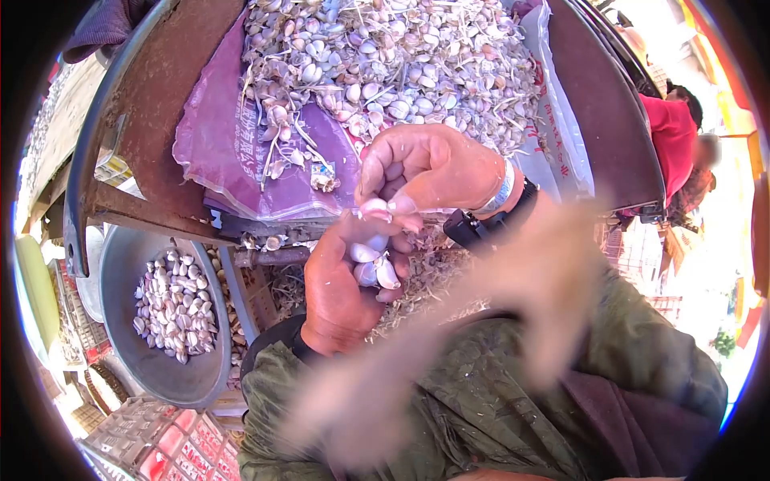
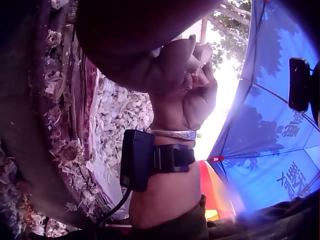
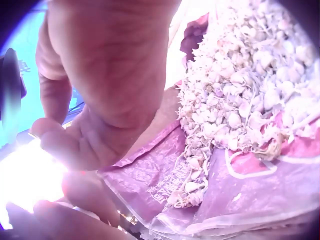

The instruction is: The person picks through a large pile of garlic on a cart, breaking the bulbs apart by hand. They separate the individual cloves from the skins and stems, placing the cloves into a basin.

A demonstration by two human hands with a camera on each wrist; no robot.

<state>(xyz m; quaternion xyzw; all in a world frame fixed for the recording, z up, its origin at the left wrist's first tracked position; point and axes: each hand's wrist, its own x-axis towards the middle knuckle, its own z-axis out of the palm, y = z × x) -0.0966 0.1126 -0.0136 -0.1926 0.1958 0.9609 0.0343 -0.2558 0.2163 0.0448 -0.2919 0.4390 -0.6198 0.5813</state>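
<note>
Palm up, the left hand [image 1: 341, 293] cradles several garlic cloves [image 1: 366, 273], its fingers curled round them. Just above it, the right hand [image 1: 433, 170] pinches a pinkish clove [image 1: 375, 210] between thumb and fingers, with the left fingertips close against it. More pale cloves show inside the right hand's curled fingers. In the left wrist view the right hand [image 2: 182, 95] is partly covered by the dark, near left hand [image 2: 135, 45]. The right wrist view shows the right hand [image 3: 105, 85] large and close; glare hides what its fingertips touch.
A heap of garlic cloves [image 1: 401, 64] lies on a purple sack [image 1: 321, 184] beyond the hands. At left stands a grey basin [image 1: 120, 301] with cloves, above a plastic crate [image 1: 160, 441]. A person in red [image 1: 670, 136] is at right. A blurred pale shape crosses the lap.
</note>
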